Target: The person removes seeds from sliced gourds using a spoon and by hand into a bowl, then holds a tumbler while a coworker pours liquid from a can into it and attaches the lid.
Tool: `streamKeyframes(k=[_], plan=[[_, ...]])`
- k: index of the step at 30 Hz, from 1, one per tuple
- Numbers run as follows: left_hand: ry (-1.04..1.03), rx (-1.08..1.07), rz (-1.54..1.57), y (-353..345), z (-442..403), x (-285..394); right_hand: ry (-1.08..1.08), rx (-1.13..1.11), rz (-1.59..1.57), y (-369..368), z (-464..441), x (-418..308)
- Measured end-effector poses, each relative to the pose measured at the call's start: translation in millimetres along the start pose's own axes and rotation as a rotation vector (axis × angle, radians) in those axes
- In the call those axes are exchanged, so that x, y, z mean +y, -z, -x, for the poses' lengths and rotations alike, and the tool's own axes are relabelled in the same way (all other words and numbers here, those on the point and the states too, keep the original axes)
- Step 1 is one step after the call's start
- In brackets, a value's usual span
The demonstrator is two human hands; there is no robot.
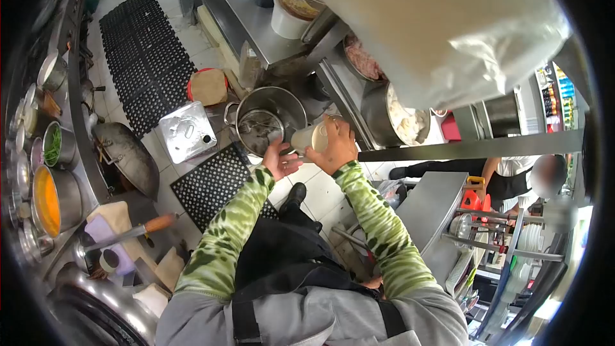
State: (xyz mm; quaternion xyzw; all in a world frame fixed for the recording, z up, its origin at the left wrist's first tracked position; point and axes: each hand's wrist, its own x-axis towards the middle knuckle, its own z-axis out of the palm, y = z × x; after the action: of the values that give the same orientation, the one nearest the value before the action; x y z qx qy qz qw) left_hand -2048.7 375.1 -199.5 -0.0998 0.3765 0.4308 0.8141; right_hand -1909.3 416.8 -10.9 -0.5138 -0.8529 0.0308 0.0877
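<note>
My right hand (pixel 336 146) is wrapped round a pale, cup-like tub (pixel 302 138), which is tilted toward the left. My left hand (pixel 280 161) is just below and left of the tub, palm up with its fingers apart; whether a fingertip touches the tub I cannot tell. Beyond both hands stands a large steel stockpot (pixel 296 104), with a smaller round metal piece inside it. What the tub contains is hidden from this angle.
Left of the stockpot are a square metal tin (pixel 186 129) and a red stool (pixel 194 93). Black rubber mats (pixel 144 57) cover parts of the tiled floor. A wok (pixel 131 157) and several pots line the left. Another person (pixel 509 176) stands at right, beyond a steel counter (pixel 430 208).
</note>
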Motion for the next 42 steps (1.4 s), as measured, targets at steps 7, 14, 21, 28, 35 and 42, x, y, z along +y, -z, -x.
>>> streamKeyframes(k=[7,14,21,28,35,42], plan=[[0.004,-0.171,-0.114,61,55,-35,-0.117,-0.016,0.173,-57,-40,3],[0.047,0.059,-0.205,160,95,-95,-0.159,-0.082,0.249,-85,-62,7],[-0.048,0.449,-0.159,249,129,-143,-0.357,-0.015,0.110,-128,-102,45],[-0.117,0.654,-0.292,265,153,-168,-0.421,-0.168,-0.406,-171,-164,90],[-0.299,0.381,-0.674,154,129,-104,-0.202,-0.114,-0.388,-147,-145,61],[-0.479,-0.087,-1.678,-30,41,-89,0.225,0.105,-0.545,16,71,45]])
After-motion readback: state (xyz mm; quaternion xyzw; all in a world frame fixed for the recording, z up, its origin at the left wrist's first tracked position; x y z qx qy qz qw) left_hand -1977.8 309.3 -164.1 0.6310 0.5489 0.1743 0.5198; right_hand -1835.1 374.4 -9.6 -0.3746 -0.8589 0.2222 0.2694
